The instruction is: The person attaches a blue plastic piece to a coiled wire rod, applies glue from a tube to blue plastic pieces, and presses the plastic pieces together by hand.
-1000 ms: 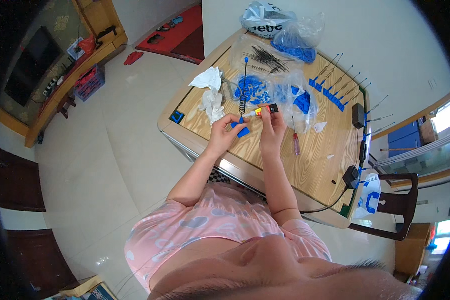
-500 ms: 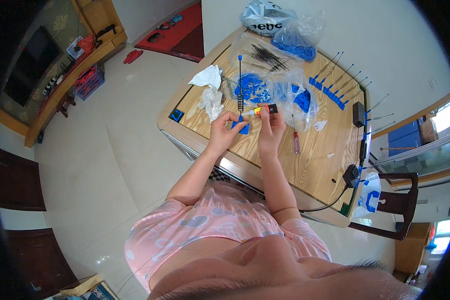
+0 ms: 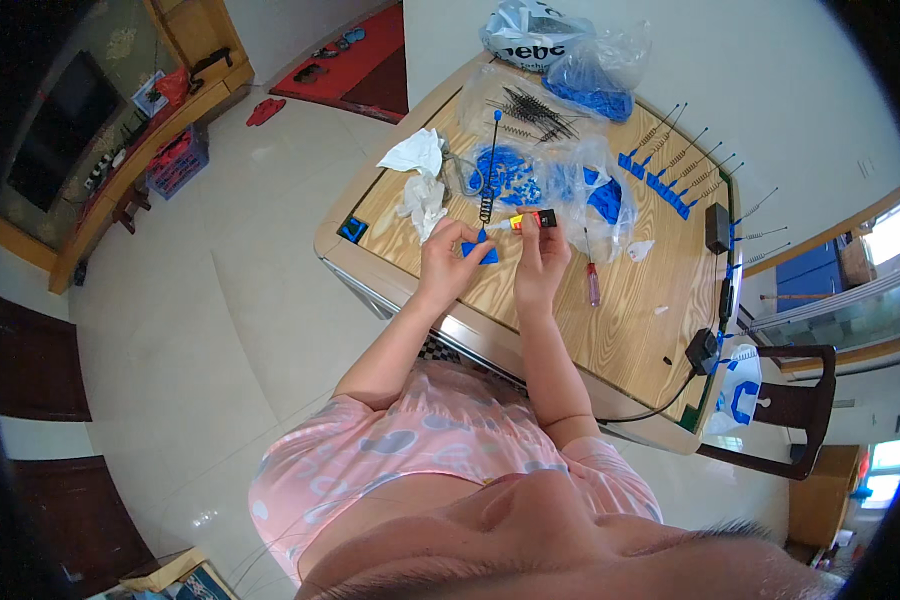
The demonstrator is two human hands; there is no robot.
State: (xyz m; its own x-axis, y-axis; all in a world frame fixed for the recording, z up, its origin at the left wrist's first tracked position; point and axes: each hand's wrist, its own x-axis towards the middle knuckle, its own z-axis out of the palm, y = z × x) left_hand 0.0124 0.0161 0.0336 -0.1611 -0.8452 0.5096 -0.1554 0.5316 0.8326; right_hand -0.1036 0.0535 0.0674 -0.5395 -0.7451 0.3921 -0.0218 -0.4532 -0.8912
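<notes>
Pale, glossy tiles cover the floor, catching a patch of bright glare near the lower left. A plain white wall rises behind the wood-grain table, and a dark wooden chair stands at the table's right side. To the left, a black television hangs above a long wooden shelf, with two dark brown panels farther down. Daylight glows white through a window at the right.

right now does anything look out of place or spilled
No spill shows. A small dark piece lies alone near the corded black block, and crumpled white sheets sit left of the blue parts: both look like stray scraps.
</notes>
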